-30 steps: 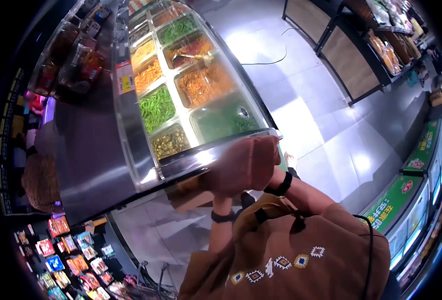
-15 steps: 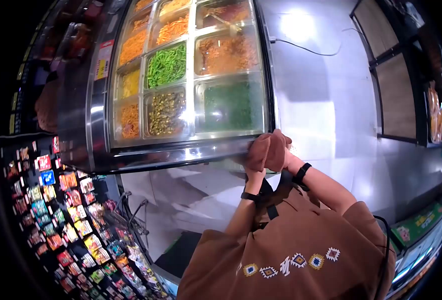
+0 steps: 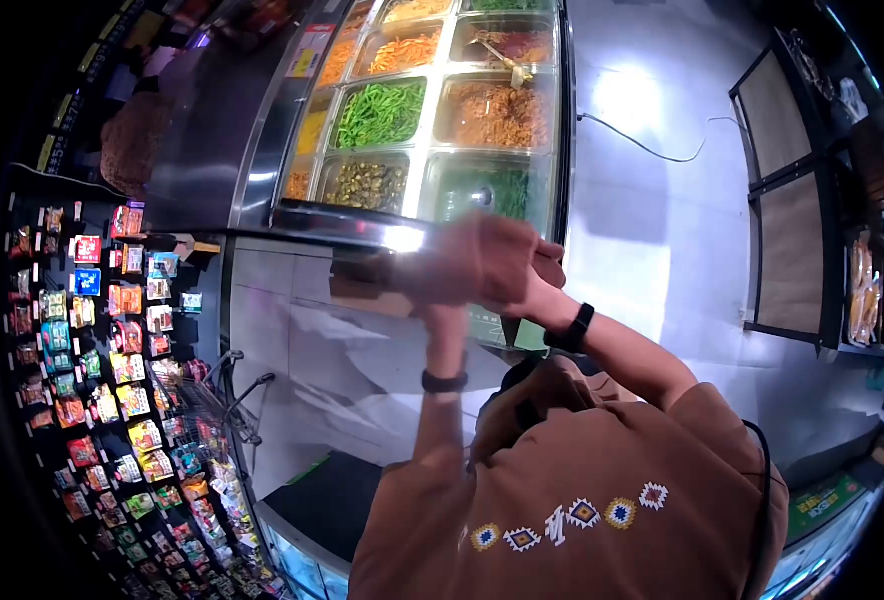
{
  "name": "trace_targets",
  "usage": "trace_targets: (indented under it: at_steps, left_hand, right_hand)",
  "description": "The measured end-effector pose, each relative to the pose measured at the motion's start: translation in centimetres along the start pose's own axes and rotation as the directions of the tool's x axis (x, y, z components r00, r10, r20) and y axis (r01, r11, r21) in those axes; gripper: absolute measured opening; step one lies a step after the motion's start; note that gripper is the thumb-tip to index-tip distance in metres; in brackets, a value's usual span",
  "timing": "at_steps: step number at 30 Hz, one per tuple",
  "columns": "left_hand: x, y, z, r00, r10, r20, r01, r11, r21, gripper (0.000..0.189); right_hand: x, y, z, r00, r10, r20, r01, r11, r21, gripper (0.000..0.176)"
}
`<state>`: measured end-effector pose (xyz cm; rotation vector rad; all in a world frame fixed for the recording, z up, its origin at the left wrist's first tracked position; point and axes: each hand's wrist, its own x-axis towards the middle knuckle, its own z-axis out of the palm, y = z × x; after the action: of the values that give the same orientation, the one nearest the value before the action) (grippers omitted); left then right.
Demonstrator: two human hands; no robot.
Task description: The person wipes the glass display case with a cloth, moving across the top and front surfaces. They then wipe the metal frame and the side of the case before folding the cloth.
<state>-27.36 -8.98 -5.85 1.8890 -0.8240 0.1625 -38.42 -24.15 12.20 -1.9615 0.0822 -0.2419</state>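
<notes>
A brown cloth [image 3: 492, 252] is bunched between my hands at the near right corner of a glass-covered food display case [image 3: 347, 222]. My right hand [image 3: 534, 290] is closed on the cloth's right part, close to the corner. At the cloth's left end is my left hand [image 3: 440, 305], blurred by motion and partly covered by the cloth, along the front metal edge. Under the glass sit several trays, with green beans [image 3: 382, 112], a dark green and yellow mixed food [image 3: 367, 185], and reddish-brown food [image 3: 497, 112]. Tongs [image 3: 502, 58] lie in a tray further back.
A rack of colourful packaged snacks [image 3: 112, 380] stands at the left, with a metal cart [image 3: 202, 410] beside it. Below my hands a cardboard box [image 3: 362, 285] shows. On the right are a dark-framed shelf unit [image 3: 787, 210] and a cable [image 3: 652, 152] across the pale floor.
My left hand has moved left along the case's front edge, away from my right hand, and the cloth spreads wider between them. The view has shifted, so the case appears higher and further right.
</notes>
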Motion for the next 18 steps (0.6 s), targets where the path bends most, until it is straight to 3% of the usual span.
trace_targets:
  at_steps: [1,3,5,6,7,11,13,15,16,18]
  left_hand:
    - [1.2,-0.2,-1.1,1.0,-0.016,-0.019,0.015,0.998,-0.067,0.071]
    - [4.6,1.3,-3.6,0.993,-0.118,-0.005,0.114,0.965,-0.238,0.074]
    - [6.8,1.7,-5.2,0.987,-0.159,0.007,0.15,0.914,-0.377,0.069]
    - [7.1,0.5,-5.3,0.993,-0.117,-0.024,0.096,0.903,-0.418,0.066]
    - [7.0,-0.2,-5.1,0.997,-0.071,-0.022,0.057,0.912,-0.405,0.064]
    - [5.2,-1.8,-3.4,0.988,0.114,0.106,-0.092,0.977,-0.195,0.062]
    - [3.5,-2.1,-1.7,0.958,0.194,0.211,-0.183,0.981,-0.071,0.061]
    - [0.8,-2.5,0.8,0.948,0.131,0.289,-0.152,0.987,0.052,0.056]
    - [-1.5,-2.7,2.3,0.952,0.027,0.304,-0.068,0.99,0.126,0.051]
    - [-4.3,-2.1,5.0,0.953,-0.08,0.292,0.053,0.994,0.097,0.045]
  right_hand:
    - [0.0,1.1,1.4,0.984,-0.13,-0.119,0.144,0.983,0.117,0.05]
    - [2.3,2.9,4.5,0.947,-0.185,-0.264,0.252,0.936,0.247,0.051]
    - [3.8,-0.2,4.5,0.934,-0.191,-0.302,0.254,0.949,0.187,0.051]
    - [4.2,-1.3,4.7,0.928,-0.191,-0.32,0.251,0.955,0.16,0.051]
    - [4.4,-0.9,5.2,0.903,-0.227,-0.366,0.244,0.97,0.001,0.051]
    - [3.0,4.8,6.5,0.936,-0.189,-0.296,0.212,0.976,0.049,0.06]
    - [1.4,3.2,4.8,0.861,-0.376,-0.342,0.384,0.922,-0.049,0.052]
    - [-1.2,4.8,4.9,0.866,-0.346,-0.361,0.328,0.938,-0.113,0.049]
    - [-3.1,8.3,6.5,0.905,-0.221,-0.365,0.191,0.975,-0.117,0.049]
    - [-4.9,10.4,7.4,0.909,-0.07,-0.411,-0.015,0.98,-0.2,0.044]
